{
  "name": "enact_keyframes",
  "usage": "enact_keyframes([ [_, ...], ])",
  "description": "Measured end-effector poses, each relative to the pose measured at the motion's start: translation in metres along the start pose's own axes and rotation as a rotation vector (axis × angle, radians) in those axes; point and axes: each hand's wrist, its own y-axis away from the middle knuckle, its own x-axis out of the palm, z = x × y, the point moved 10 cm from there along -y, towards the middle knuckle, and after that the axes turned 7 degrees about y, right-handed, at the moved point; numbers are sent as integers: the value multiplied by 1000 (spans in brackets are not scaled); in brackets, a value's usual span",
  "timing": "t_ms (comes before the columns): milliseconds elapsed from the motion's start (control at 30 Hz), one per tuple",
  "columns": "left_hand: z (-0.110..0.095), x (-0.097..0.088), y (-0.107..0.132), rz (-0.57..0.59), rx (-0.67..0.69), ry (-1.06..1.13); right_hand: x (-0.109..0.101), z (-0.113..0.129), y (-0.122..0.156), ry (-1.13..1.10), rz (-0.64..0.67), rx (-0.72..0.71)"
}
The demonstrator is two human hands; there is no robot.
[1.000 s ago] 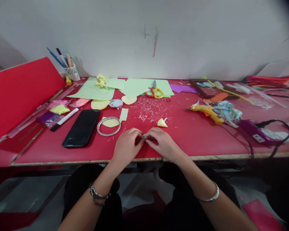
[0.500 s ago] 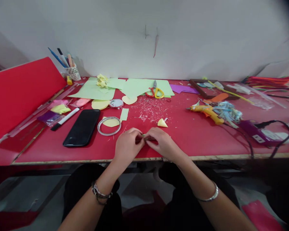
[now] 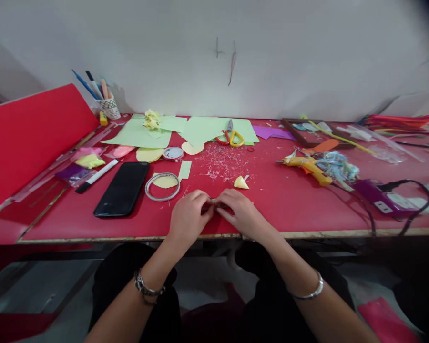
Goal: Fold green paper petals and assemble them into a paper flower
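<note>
My left hand (image 3: 190, 213) and my right hand (image 3: 239, 212) meet fingertip to fingertip at the table's front edge. Between them they pinch a small green piece (image 3: 213, 201), mostly covered by the fingers; its kind does not show. Just beyond my right hand lies a small pale yellow paper cone (image 3: 241, 182). A tape roll (image 3: 147, 191) rests to the left of my left hand, partly over a yellow paper piece (image 3: 165, 180). Beside it is a small light green paper strip (image 3: 185, 169).
A black phone (image 3: 122, 189) lies at left. Scissors (image 3: 231, 135) rest on green paper sheets (image 3: 202, 129) at the back, behind scattered white shreds (image 3: 223, 162). To the right are a yellow glue gun (image 3: 305, 167) and a purple power strip (image 3: 384, 199) with a cable.
The fingers have shifted only slightly around the small green piece, which now shows a little less. Everything else on the table stays where it was.
</note>
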Motion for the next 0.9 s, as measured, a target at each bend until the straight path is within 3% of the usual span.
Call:
enact_keyframes([
  [200,-11,-5,3,-59,61,-194,0,-2,-1,-27,16,29],
  [467,-22,4,6,74,220,-304,2,-4,-1,-67,12,37],
  [900,-9,1,0,80,113,-122,-3,-1,1,-96,20,0],
])
